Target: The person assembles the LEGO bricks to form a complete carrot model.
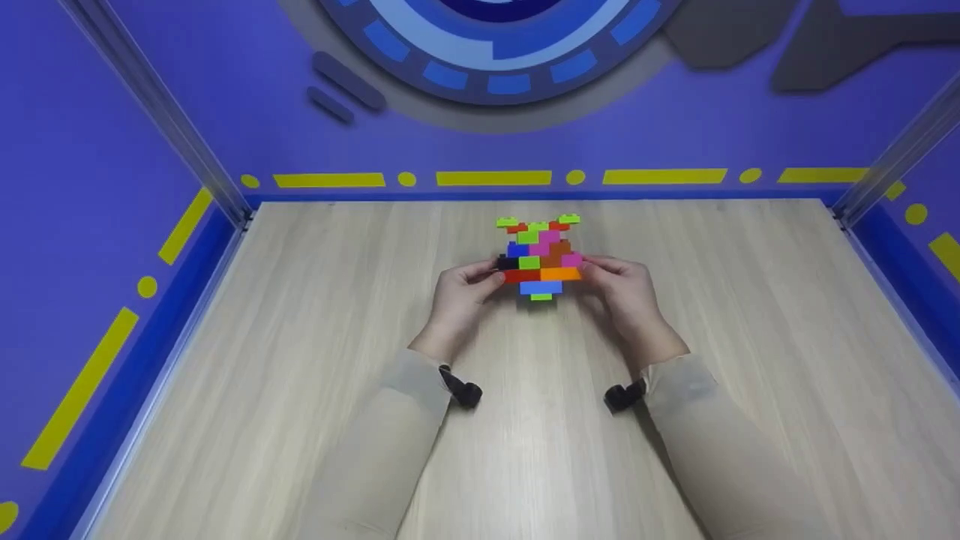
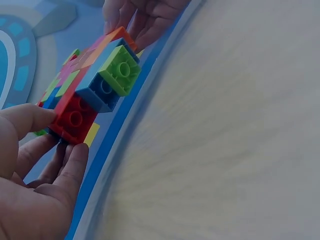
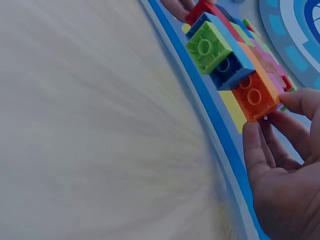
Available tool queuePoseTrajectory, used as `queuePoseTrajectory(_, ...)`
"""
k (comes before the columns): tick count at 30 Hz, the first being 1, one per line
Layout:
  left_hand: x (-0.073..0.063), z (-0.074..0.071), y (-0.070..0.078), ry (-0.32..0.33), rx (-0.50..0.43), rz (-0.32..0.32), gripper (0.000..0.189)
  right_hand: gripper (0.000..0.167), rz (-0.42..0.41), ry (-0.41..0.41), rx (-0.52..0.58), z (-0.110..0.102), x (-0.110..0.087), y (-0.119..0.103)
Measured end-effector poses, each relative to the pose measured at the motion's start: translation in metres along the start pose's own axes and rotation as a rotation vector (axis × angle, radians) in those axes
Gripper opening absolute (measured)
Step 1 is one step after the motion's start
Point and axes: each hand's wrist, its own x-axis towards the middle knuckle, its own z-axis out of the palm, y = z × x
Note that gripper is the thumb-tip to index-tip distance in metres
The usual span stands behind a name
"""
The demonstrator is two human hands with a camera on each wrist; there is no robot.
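Note:
Between both hands is a model of stacked toy building bricks point(image 1: 541, 259) in many colours, widest in the middle, with two lime-tipped prongs at its top. My left hand point(image 1: 466, 296) pinches the left side at the red brick point(image 2: 75, 120), thumb and fingers on opposite faces. On the other side my right hand point(image 1: 624, 292) pinches the end by the orange brick point(image 3: 256, 95). A lime brick point(image 2: 120, 70) under a blue brick point(image 3: 232, 72) forms the narrow bottom, its hollow underside showing in both wrist views. The model is held up over the table.
A pale wood-grain table point(image 1: 525, 450) lies under the arms. Blue panels point(image 1: 480, 150) with yellow dashes close it in at the back and both sides. A black wrist camera point(image 1: 465, 391) sits at the left cuff and another camera point(image 1: 624, 396) at the right.

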Motion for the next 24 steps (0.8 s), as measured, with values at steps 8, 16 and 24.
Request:
queuePoseTrajectory(8,-0.0006,0.0058,-0.0019,0.07,-0.003,-0.011,0.039,0.039,0.015,-0.005,-0.041,0.0056,-0.0014,-0.0014)
queuePoseTrajectory(16,-0.0038,0.0076,-0.0005,0.12,0.06,0.011,0.033,0.04,0.067,-0.001,-0.09,0.0057,-0.0021,-0.0026)
queuePoseTrajectory(24,-0.0045,0.008,0.0005,0.123,0.114,0.019,0.028,0.039,0.082,0.022,-0.119,0.0059,-0.0039,-0.0036)
